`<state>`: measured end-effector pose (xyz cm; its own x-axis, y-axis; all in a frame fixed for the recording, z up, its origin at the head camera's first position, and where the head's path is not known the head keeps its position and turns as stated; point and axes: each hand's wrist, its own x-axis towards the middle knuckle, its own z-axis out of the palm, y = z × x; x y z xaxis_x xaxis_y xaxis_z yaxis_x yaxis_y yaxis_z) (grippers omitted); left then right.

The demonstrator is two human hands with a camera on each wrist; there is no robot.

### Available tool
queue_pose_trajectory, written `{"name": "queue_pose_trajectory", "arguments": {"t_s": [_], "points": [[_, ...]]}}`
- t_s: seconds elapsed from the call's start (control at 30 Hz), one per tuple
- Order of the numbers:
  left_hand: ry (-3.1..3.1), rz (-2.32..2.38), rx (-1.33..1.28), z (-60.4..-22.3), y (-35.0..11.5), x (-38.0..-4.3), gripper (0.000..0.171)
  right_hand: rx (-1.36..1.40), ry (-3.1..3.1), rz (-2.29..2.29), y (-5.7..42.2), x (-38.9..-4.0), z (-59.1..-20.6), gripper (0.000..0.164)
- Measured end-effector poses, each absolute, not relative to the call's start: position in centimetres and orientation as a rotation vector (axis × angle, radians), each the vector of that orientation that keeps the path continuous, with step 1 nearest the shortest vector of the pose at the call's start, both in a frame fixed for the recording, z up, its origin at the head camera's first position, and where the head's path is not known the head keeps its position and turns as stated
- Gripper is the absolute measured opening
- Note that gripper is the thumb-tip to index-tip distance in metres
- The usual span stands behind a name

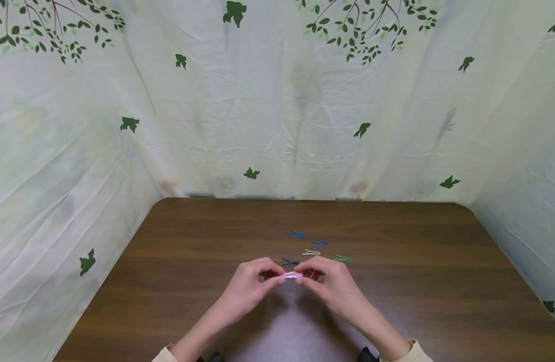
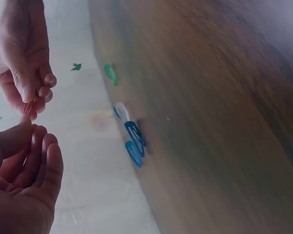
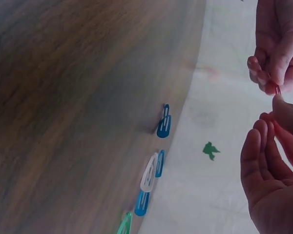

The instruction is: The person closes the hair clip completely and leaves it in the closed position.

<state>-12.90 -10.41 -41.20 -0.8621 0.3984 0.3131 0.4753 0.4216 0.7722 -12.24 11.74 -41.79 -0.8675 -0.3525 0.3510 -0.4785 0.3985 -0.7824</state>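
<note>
A pink snap hair clip point(image 1: 293, 275) is held above the near part of the table, between both hands. My left hand point(image 1: 248, 287) pinches its left end between thumb and fingers. At its other end, the thumb and fingers of my right hand point(image 1: 335, 287) pinch it. Both wrist views show the fingertips meeting at the clip, which is mostly covered there. Just beyond the hands lie a dark blue clip point(image 1: 290, 261), a white clip point(image 1: 311, 252) and a green clip point(image 1: 342, 258). Farther back are two more blue clips, one point(image 1: 319, 244) right of the other point(image 1: 296, 235).
The brown wooden table point(image 1: 191, 236) has rounded far corners. A pale curtain point(image 1: 277, 110) printed with leaves and green birds hangs behind it and along both sides.
</note>
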Motion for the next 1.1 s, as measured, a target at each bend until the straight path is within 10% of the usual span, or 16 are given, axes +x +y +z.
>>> {"name": "queue_pose_trajectory", "arguments": {"t_s": [1.1], "points": [[-2.794, -1.140, -0.804, -44.6, -13.2, -16.8, 0.004, 0.857, -2.804, 1.335, 8.7, -16.7, -44.5, 0.008]]}}
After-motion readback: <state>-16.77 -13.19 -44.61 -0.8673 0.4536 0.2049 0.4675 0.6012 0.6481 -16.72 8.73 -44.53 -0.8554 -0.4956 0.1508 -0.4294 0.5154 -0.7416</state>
